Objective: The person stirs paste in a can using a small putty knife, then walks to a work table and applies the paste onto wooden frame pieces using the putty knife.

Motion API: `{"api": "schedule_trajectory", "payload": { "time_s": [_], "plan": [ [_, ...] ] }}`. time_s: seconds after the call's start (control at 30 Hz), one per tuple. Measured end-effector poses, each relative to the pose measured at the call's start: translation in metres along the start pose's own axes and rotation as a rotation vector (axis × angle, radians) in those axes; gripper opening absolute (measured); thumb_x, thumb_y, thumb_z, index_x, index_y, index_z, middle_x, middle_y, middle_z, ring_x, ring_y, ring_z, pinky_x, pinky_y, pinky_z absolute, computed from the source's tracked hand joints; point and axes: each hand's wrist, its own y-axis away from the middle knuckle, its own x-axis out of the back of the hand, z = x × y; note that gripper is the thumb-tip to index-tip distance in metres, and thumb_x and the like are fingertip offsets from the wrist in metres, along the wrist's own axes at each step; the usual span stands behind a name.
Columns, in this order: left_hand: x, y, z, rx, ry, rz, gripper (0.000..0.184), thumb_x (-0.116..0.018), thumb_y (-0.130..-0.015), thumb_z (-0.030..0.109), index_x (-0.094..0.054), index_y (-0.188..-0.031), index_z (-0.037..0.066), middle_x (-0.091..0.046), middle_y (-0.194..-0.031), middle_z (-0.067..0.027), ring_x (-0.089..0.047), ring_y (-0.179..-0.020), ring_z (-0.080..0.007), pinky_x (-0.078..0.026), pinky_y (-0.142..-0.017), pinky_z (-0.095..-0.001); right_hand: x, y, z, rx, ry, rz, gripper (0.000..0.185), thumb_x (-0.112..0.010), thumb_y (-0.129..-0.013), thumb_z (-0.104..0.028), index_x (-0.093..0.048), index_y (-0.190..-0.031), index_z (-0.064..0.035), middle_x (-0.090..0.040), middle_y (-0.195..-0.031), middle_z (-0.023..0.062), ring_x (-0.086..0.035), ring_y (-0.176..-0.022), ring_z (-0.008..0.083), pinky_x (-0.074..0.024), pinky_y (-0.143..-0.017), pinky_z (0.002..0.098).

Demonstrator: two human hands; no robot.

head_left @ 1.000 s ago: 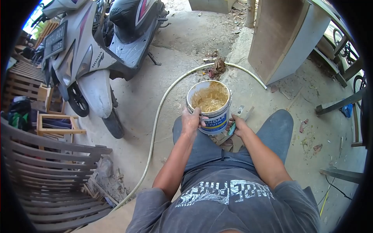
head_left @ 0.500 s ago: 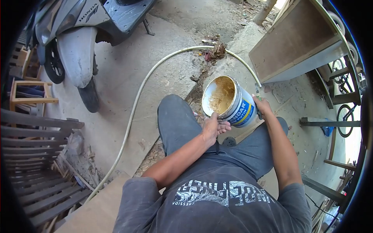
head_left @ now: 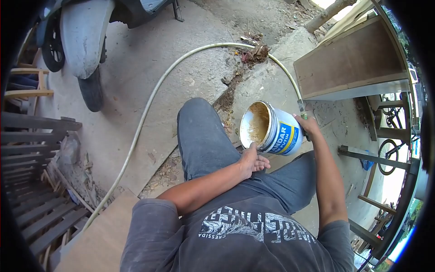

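A white paint-type bucket (head_left: 290, 138) with a blue and yellow label lies tilted over my lap, its mouth facing left. Brownish residue coats its inner wall. My left hand (head_left: 250, 163) is at the bucket's lower rim, thumb on the edge, the other fingers curled below it. At the bucket's base is my right hand (head_left: 309, 126), wrapped round a slim green-handled tool (head_left: 303, 111) whose upper end points away from me. The pale hose (head_left: 158, 86) arches over the ground and ends close to that tool; whether they join, I cannot tell.
A scooter (head_left: 85, 41) stands at upper left, above a slatted wooden rack (head_left: 36, 149). To the right, a wooden cabinet (head_left: 351, 59) leans over the concrete. Dry leaves (head_left: 256, 54) lie by a crack in the ground. A wooden board (head_left: 106, 231) is at lower left.
The bucket has come slightly closer to my body and turned, with more of its label showing. My left fingers have dropped a little from its side. The view has shifted right.
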Motion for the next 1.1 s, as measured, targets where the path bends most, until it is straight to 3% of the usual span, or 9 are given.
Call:
{"api": "schedule_trajectory", "payload": {
  "time_s": [0.3,0.57,0.87,0.97,1.03,1.1],
  "plan": [
    [0.005,-0.001,-0.010,0.033,0.025,-0.025,0.055,-0.024,-0.100,0.045,-0.038,-0.131,0.001,-0.065,-0.082,-0.0159,-0.068,-0.066,-0.0212,-0.052,-0.051,-0.0262,-0.005,-0.007,0.007,-0.011,0.007,-0.057,0.058,-0.075,-0.076,-0.051,-0.065,-0.073,0.0064,-0.062,-0.064,0.0114,-0.058,-0.052,0.0176,-0.0451,-0.046,0.0352],
    [0.010,-0.009,-0.014,0.089,0.067,-0.002,0.059,-0.017,-0.101,0.046,-0.036,-0.134,0.002,-0.065,-0.080,-0.0174,-0.066,-0.063,-0.0212,-0.052,-0.050,-0.0263,-0.016,-0.022,0.001,-0.022,0.265,-0.076,0.070,-0.074,-0.074,-0.057,-0.068,-0.080,0.0131,-0.068,-0.074,0.0192,-0.067,-0.061,0.0249,-0.0513,-0.056,0.0394],
    [0.009,-0.012,-0.011,0.130,0.065,-0.006,0.061,-0.017,-0.100,0.047,-0.034,-0.136,0.001,-0.065,-0.080,-0.0189,-0.065,-0.060,-0.0203,-0.051,-0.050,-0.0263,-0.021,-0.028,0.001,-0.087,0.266,-0.152,0.074,-0.073,-0.074,-0.059,-0.068,-0.086,0.0142,-0.069,-0.078,0.0203,-0.068,-0.066,0.0276,-0.0522,-0.060,0.0408],
    [0.005,-0.011,-0.012,0.121,0.097,0.020,0.064,-0.019,-0.099,0.051,-0.033,-0.138,0.002,-0.064,-0.081,-0.0185,-0.064,-0.060,-0.0197,-0.051,-0.050,-0.0263,-0.026,-0.037,0.006,-0.118,0.310,-0.193,0.074,-0.073,-0.073,-0.059,-0.068,-0.090,0.0134,-0.069,-0.082,0.0216,-0.069,-0.070,0.0294,-0.0531,-0.062,0.0417],
    [0.006,-0.015,-0.014,0.142,0.124,0.070,0.076,-0.021,-0.096,0.063,-0.042,-0.132,0.000,-0.064,-0.082,-0.0185,-0.063,-0.057,-0.0199,-0.049,-0.045,-0.0275,-0.032,-0.043,0.013,-0.126,0.317,-0.215,0.074,-0.073,-0.073,-0.059,-0.069,-0.091,0.0128,-0.070,-0.084,0.0220,-0.069,-0.071,0.0300,-0.0535,-0.064,0.0422],
    [0.008,-0.016,-0.015,0.145,0.142,0.066,0.072,-0.022,-0.096,0.061,-0.037,-0.135,0.002,-0.063,-0.080,-0.0170,-0.063,-0.058,-0.0194,-0.050,-0.047,-0.0272,-0.038,-0.046,0.018,-0.132,0.324,-0.236,0.074,-0.073,-0.073,-0.059,-0.069,-0.093,0.0123,-0.070,-0.086,0.0223,-0.069,-0.072,0.0307,-0.0539,-0.065,0.0427]
  ]
}}
